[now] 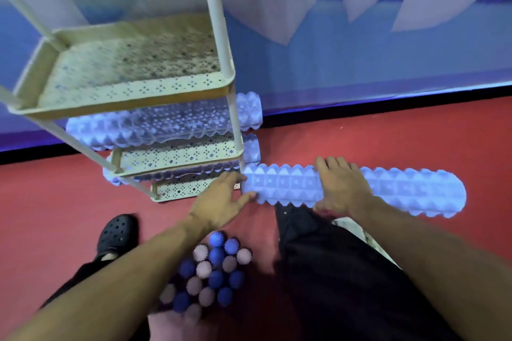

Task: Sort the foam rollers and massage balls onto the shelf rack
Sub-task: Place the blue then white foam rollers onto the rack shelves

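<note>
- Head view: a pale blue foam roller (354,191) lay crosswise above the red floor (388,141), its long axis running left to right, with its left end just beside the front right post of the shelf rack (177,88).
- The right hand (339,188) made the main grip, fingers curled over the top of the roller near its middle and thumb under the near side, so it held the roller.
- The left hand (221,199) was nearer the rack; its fingers were fairly straight, and the thumb and fingertips touched the roller's left end without closing round it, as far as the blur allows.
- The relation that mattered: the rack lay to the left of both hands, in line with the roller's long axis, so I judge the next move to be an endwise slide to the left onto the lowest tier (180,188), guided by the left hand.
- The roller looked long, with raised pyramid-like studs in rows and a rounded right end; it would likely overhang the tier.
- Two other rollers already lay on the tiers below the top tray, one on the second tier (155,126) and one lower (188,171), both poking past the right post.
- A heap of spiky massage balls (210,274), dark blue and pale, sat on the floor near the person's legs, beside a black clog (117,235).
</note>
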